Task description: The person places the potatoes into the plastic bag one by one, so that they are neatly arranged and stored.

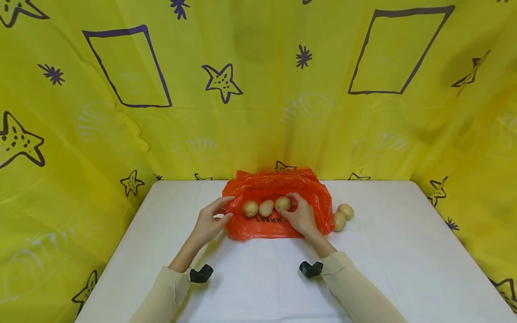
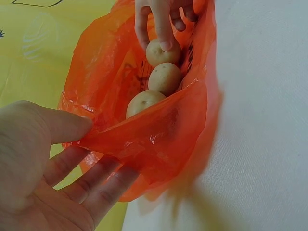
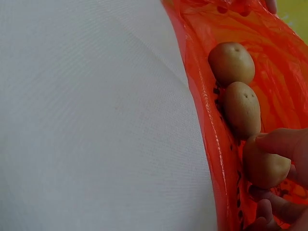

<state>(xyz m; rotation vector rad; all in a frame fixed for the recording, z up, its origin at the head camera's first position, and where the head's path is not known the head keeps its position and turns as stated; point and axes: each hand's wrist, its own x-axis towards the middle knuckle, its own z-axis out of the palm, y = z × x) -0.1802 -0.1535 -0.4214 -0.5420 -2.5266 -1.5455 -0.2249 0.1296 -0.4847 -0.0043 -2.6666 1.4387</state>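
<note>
A red plastic bag [image 1: 266, 231] with dark printed lettering lies spread at the back middle of the white table. Three potatoes sit on it in a row: a left one [image 1: 250, 208], a middle one [image 1: 266, 208] and a right one [image 1: 282, 203]. My right hand [image 1: 300, 217] grips the right potato between thumb and fingers; in the right wrist view this potato [image 3: 264, 166] rests against its neighbour. At the bag's left edge, my left hand [image 1: 209, 223] holds the plastic, thumb [image 2: 72, 126] on the near side and fingers behind, partly hidden by the film.
Two more potatoes, one nearer [image 1: 339, 221] and one farther [image 1: 346, 211], lie on the white table [image 1: 404, 251] beside the bag's right edge. A yellow patterned curtain [image 1: 258, 125] encloses the back and sides. Each wrist carries a small black device [image 1: 311, 269].
</note>
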